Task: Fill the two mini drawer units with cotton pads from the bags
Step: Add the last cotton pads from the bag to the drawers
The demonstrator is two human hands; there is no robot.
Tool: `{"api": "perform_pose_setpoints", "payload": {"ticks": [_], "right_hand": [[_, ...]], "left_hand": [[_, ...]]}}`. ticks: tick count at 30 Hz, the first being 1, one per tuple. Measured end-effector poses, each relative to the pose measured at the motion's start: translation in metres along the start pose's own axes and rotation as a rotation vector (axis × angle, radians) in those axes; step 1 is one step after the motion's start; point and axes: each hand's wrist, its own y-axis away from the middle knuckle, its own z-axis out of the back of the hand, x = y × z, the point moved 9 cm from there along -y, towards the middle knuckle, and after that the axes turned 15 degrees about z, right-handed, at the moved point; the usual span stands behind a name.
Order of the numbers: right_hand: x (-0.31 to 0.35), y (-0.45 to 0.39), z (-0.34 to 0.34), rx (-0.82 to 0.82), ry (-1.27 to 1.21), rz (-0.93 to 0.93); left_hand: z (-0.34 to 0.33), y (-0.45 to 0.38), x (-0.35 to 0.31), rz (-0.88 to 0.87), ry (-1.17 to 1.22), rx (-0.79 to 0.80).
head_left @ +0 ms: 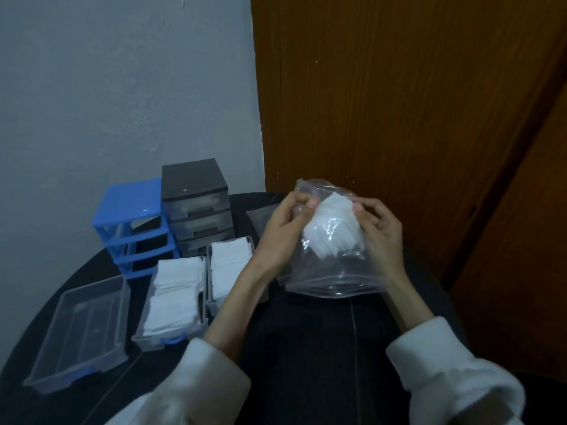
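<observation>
I hold a clear plastic bag (331, 277) above the dark round table (306, 348). White cotton pads (333, 231) sit bunched in its upper part. My left hand (283, 233) pinches the bag's left top edge, and my right hand (379, 234) grips its right side. The blue drawer unit (132, 222) stands at the back left with its slots bare. Beside it stands the black drawer unit (196, 204) with its drawers in. On the table lie two pulled-out drawers full of pads (176, 297) (228, 269) and one drawer (81, 329) with nothing in it.
A grey wall rises behind the units, and a brown wooden door (399, 102) stands close on the right. A flat plastic bag (260, 216) lies on the table behind my left hand. The table's curved edge runs along the left.
</observation>
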Motion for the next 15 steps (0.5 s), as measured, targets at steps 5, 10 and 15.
{"api": "perform_pose_setpoints", "payload": {"ticks": [5, 10, 15], "right_hand": [[-0.009, 0.003, 0.008, -0.038, 0.081, -0.036], [-0.016, 0.007, -0.016, 0.128, -0.013, -0.098], [-0.014, 0.009, -0.021, 0.152, -0.042, -0.08]], "left_hand": [[-0.004, -0.003, 0.011, 0.092, 0.006, 0.061], [0.021, -0.005, 0.009, -0.01, -0.027, -0.204], [0.022, -0.003, 0.01, -0.038, -0.037, -0.248]]}}
